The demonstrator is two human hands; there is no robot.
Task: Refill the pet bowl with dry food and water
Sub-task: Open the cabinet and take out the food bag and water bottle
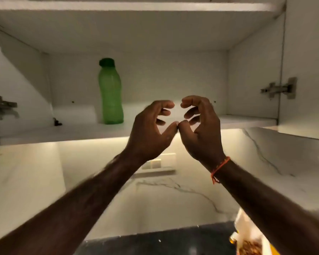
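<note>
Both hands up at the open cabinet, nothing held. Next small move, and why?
Probably the left hand should shift left and grip the green bottle. It stands upright and capped on the cabinet shelf, apart from both hands; the right hand is farther off. The open food bag is already on the counter, so water seems next.

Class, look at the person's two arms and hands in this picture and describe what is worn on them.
Both forearms are bare, with no sleeves showing. The right hand has a thin orange thread bracelet tied round its wrist, a knotted end hanging down. The left hand wears nothing: no ring, watch or glove shows.
</note>
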